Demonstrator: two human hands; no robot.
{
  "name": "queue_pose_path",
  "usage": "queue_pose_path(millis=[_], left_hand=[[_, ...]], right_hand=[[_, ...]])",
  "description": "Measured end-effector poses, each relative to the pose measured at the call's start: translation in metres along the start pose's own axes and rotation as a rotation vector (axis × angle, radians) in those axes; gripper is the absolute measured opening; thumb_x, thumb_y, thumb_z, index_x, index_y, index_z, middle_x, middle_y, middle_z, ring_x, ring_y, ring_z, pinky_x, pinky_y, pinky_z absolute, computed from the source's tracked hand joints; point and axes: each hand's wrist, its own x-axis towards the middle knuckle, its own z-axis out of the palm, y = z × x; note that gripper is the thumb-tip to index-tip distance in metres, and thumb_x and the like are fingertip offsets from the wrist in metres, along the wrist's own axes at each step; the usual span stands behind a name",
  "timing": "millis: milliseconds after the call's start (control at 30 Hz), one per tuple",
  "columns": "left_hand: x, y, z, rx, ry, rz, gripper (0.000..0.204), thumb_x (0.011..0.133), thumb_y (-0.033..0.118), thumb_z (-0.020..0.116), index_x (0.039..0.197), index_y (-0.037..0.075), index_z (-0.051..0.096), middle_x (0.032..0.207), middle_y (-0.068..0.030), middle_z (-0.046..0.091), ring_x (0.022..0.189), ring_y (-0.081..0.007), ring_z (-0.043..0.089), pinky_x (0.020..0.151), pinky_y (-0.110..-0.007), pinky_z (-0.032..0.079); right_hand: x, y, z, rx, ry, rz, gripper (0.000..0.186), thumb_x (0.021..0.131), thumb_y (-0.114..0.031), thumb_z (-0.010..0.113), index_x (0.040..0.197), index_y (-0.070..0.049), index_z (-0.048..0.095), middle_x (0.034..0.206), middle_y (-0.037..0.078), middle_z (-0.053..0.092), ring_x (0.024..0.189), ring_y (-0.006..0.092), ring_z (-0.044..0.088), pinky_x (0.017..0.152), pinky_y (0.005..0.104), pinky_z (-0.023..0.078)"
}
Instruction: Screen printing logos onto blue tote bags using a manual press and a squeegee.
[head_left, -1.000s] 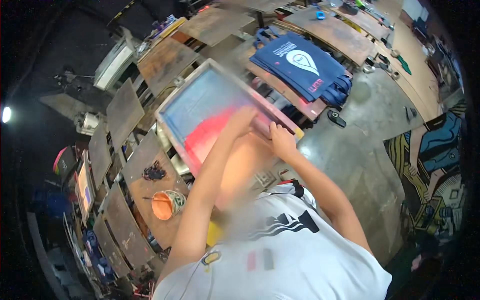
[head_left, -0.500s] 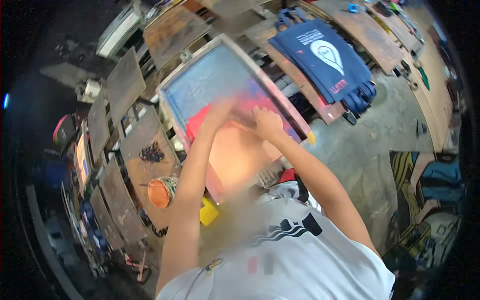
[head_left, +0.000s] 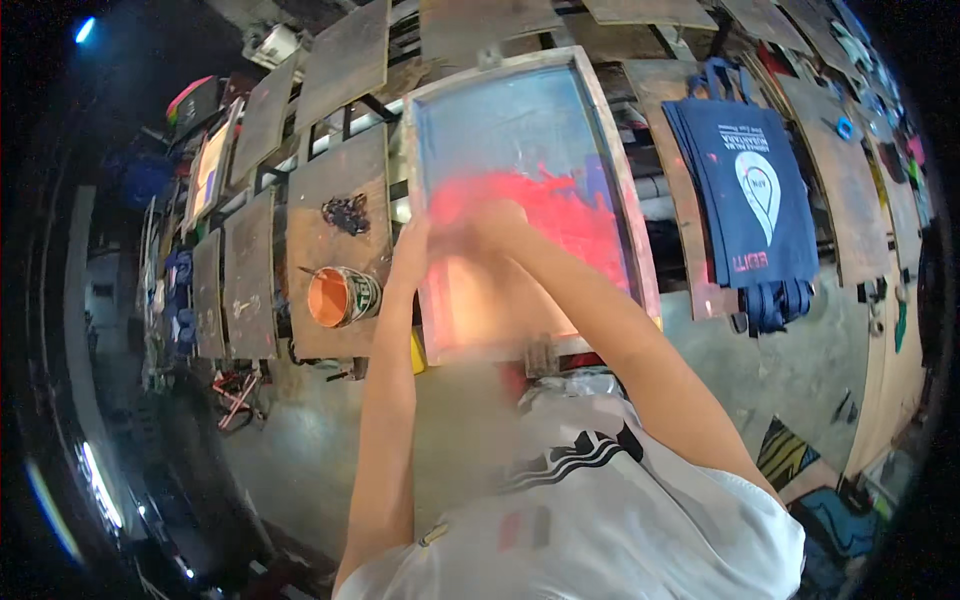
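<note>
A wooden-framed printing screen lies in front of me. Its mesh looks bluish at the far end and orange-tan nearest me. A ragged band of wet pink ink crosses the middle. Over that ink, my right hand is closed, knuckles up; what it grips is hidden beneath it. My left hand is at the screen's left rail, its fingers smeared by motion. Between the hands runs a brownish blur, too smeared to name.
On the board to the left stand a bucket of orange ink and a dark tangled clump. Navy tote bags with a white print lie on a board to the right. More wooden boards line the far side.
My view has turned, so the screen now sits straighter. The hands have moved apart, the left toward the left rail. The pink band shows more fully across the mesh.
</note>
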Motion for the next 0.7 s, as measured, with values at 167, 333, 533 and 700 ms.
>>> queue_pose_path(millis=[167, 333, 533, 700], left_hand=[[-0.047, 0.025, -0.010, 0.128, 0.024, -0.224, 0.050, 0.075, 0.022, 0.080, 0.109, -0.001, 0.052, 0.095, -0.0201, 0.056, 0.090, -0.0425, 0.053, 0.077, -0.050, 0.044], [-0.042, 0.064, -0.015, 0.124, -0.027, -0.315, 0.047, 0.076, 0.026, 0.080, 0.103, 0.000, 0.051, 0.103, -0.0233, 0.057, 0.101, -0.0447, 0.054, 0.084, -0.051, 0.046], [-0.020, 0.064, -0.032, 0.302, -0.141, -0.241, 0.053, 0.074, 0.026, 0.081, 0.111, 0.001, 0.053, 0.106, -0.0211, 0.058, 0.103, -0.0423, 0.055, 0.088, -0.050, 0.046], [0.068, 0.086, -0.005, 0.286, -0.128, 0.298, 0.056, 0.072, 0.024, 0.081, 0.118, 0.004, 0.055, 0.116, -0.0165, 0.059, 0.114, -0.0366, 0.054, 0.093, -0.049, 0.045]], right_hand=[[0.022, -0.006, 0.017, -0.103, -0.056, -0.221, 0.031, 0.074, -0.025, 0.071, 0.104, -0.016, 0.066, 0.100, 0.009, 0.072, 0.095, 0.0287, 0.070, 0.078, 0.0455, 0.056], [0.020, 0.013, 0.029, -0.176, -0.058, -0.385, 0.038, 0.070, -0.029, 0.072, 0.105, -0.017, 0.066, 0.099, 0.010, 0.072, 0.093, 0.0316, 0.070, 0.076, 0.0467, 0.055], [0.005, 0.023, 0.048, -0.001, 0.064, -0.318, 0.040, 0.076, -0.024, 0.069, 0.114, -0.013, 0.062, 0.105, 0.015, 0.069, 0.097, 0.0348, 0.068, 0.080, 0.0495, 0.055], [-0.088, 0.069, 0.035, 0.244, 0.359, 0.020, 0.042, 0.078, -0.019, 0.068, 0.116, -0.008, 0.053, 0.106, 0.019, 0.065, 0.095, 0.0367, 0.067, 0.078, 0.0509, 0.054]])
